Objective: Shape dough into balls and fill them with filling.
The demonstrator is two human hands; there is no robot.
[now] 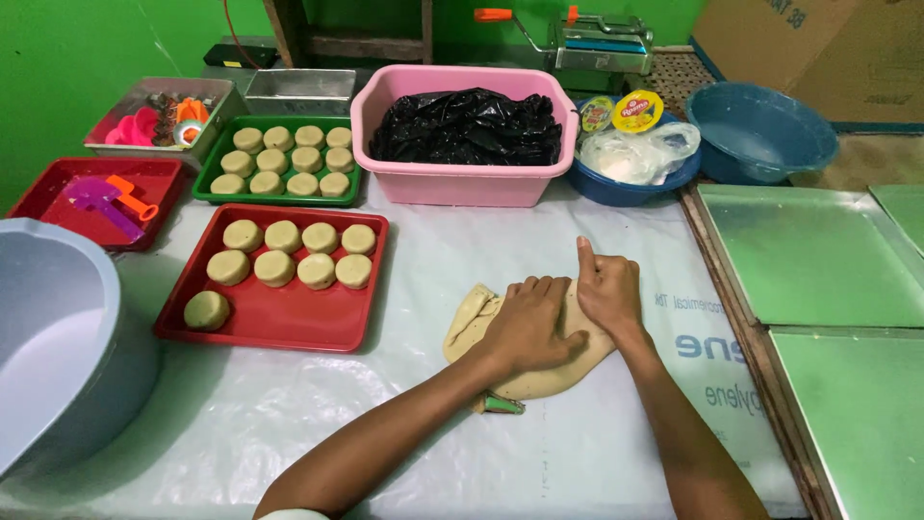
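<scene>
- My left hand point(527, 327) lies flat on the soft, pale lump of dough point(525, 351), fingers spread and pressing, not gripping.
- My right hand point(606, 289) rests on the dough's far edge, fingers curled loose, thumb up, holding nothing.
- The dough sits right under my fingers on the white plastic sheet point(289, 414).
- A small green scraper point(502, 404) peeks out from under the dough, near my left wrist.
- I think pushing down evenly with both palms works best, so the dough gets flat and smooth.
- To the left of my fingers is a red square tray point(289, 323) of round dough pieces point(289, 252).
</scene>
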